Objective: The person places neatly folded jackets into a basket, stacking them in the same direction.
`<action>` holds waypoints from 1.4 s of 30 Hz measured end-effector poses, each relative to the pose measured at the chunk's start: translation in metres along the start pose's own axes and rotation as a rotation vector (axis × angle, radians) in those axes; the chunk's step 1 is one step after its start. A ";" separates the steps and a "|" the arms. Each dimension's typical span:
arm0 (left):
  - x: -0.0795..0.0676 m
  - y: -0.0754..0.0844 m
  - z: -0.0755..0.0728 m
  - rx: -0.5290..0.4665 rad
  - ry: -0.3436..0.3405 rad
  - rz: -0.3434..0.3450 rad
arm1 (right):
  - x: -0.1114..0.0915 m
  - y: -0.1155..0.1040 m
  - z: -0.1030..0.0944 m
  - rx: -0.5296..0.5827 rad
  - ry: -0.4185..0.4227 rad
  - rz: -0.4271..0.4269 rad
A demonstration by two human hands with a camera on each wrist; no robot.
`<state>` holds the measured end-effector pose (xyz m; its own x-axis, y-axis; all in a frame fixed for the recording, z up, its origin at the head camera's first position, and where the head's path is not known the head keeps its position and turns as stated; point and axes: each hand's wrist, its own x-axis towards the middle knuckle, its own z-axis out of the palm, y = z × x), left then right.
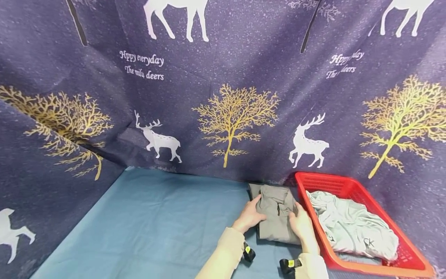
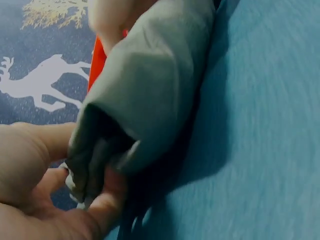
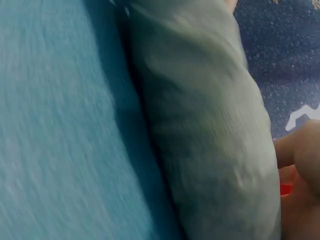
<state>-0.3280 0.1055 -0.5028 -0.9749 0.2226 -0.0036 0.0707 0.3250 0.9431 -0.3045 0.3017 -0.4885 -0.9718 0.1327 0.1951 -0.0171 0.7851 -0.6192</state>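
A folded grey collared shirt (image 1: 277, 226), with a short dark slit below its collar, is held between both hands at the back right of the blue surface. The left hand (image 1: 249, 216) grips its left side; in the left wrist view, thumb and fingers pinch the layered folds (image 2: 82, 175) beside a dark hollow. On the opposite side, the right hand (image 1: 301, 225) holds the shirt's edge, thumb over the top. The right wrist view shows the rounded front fold (image 3: 215, 130) close over the blue cloth. Beneath the shirt, another folded grey piece (image 1: 254, 189) shows at the back left corner.
A red plastic basket (image 1: 374, 201) stands right beside the right hand, with a pale green garment (image 1: 352, 224) marked "CK" inside. Blue cloth (image 1: 146, 224) covers the surface to the left. A dark blue curtain (image 1: 195, 139) printed with deer and trees hangs behind.
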 end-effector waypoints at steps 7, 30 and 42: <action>0.001 -0.008 -0.007 0.051 0.007 0.074 | -0.002 -0.003 0.003 -0.105 -0.076 -0.026; -0.007 -0.008 -0.022 0.135 -0.013 0.036 | -0.003 0.004 0.000 -0.047 -0.069 0.038; -0.008 -0.011 -0.044 0.213 -0.113 0.059 | -0.005 0.003 0.004 0.159 -0.115 0.029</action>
<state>-0.3302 0.0595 -0.4988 -0.9389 0.3443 0.0011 0.1814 0.4920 0.8515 -0.3001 0.3014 -0.4942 -0.9928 0.0761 0.0929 -0.0172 0.6750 -0.7376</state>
